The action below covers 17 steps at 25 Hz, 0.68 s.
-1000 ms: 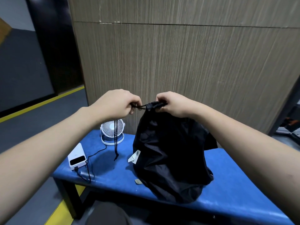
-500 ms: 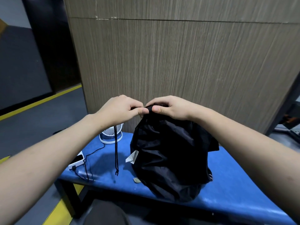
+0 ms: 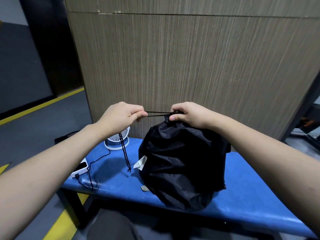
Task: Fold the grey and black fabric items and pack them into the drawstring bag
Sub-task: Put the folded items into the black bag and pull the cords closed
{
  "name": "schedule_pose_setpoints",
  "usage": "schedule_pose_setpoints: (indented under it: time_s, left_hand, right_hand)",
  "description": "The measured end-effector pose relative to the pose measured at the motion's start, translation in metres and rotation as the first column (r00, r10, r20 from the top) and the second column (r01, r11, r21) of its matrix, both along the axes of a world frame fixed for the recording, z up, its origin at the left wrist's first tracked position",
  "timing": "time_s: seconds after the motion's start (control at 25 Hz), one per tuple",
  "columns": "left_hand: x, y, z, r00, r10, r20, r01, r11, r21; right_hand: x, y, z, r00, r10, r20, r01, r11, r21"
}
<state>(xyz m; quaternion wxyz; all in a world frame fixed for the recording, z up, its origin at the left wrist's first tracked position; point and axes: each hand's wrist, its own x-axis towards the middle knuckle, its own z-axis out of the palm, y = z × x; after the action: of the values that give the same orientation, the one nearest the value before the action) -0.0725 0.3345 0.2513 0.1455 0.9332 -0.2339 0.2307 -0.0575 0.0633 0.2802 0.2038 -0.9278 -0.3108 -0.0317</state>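
A bulging black drawstring bag (image 3: 180, 163) stands on the blue bench (image 3: 251, 193), its mouth gathered at the top. My right hand (image 3: 186, 113) pinches the bunched neck of the bag. My left hand (image 3: 123, 115) grips the black drawstring (image 3: 156, 113), which runs taut in two strands between the hands. The cord's loose end (image 3: 125, 153) dangles below my left hand. A white label (image 3: 140, 163) sticks out at the bag's left side. No grey or black fabric items are visible outside the bag.
A small white fan (image 3: 117, 141) stands at the bench's back left. A white power bank (image 3: 80, 169) with a black cable (image 3: 90, 172) lies near the left end. A wood-grain wall panel (image 3: 190, 58) rises behind. The grey floor has yellow lines (image 3: 43, 105).
My hands, close together at the bag's top half a second ago, have moved apart. My left hand has drawn the cord out to the left, leaving it taut.
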Motion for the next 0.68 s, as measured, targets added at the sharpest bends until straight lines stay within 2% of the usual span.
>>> schedule_pose_setpoints:
  time_s: [0.08, 0.16, 0.36, 0.56, 0.68]
  left_hand:
    - [0.003, 0.009, -0.005, 1.000, 0.003, 0.002, -0.003, 1.000, 0.019]
    - [0.005, 0.017, -0.011, 0.998, 0.032, 0.051, -0.038, 0.992, 0.119]
    - [0.007, 0.035, -0.032, 0.958, -0.044, 0.284, -0.040, 0.958, 0.283]
    - [0.011, 0.072, -0.060, 0.962, 0.028, 0.273, -0.112, 0.949, 0.296]
    - [0.011, 0.087, -0.069, 0.956, 0.014, 0.293, -0.110, 0.943, 0.313]
  right_hand:
    - [0.001, -0.007, -0.003, 0.999, -0.034, 0.003, 0.034, 0.999, -0.018]
    - [0.003, -0.014, -0.007, 0.998, -0.056, 0.020, 0.056, 0.997, -0.045]
    - [0.004, -0.030, -0.019, 0.987, -0.076, 0.139, 0.100, 0.978, -0.182]
    - [0.003, -0.054, -0.039, 0.976, -0.099, 0.194, 0.144, 0.961, -0.237]
    - [0.003, -0.065, -0.048, 0.973, -0.107, 0.203, 0.161, 0.949, -0.271]
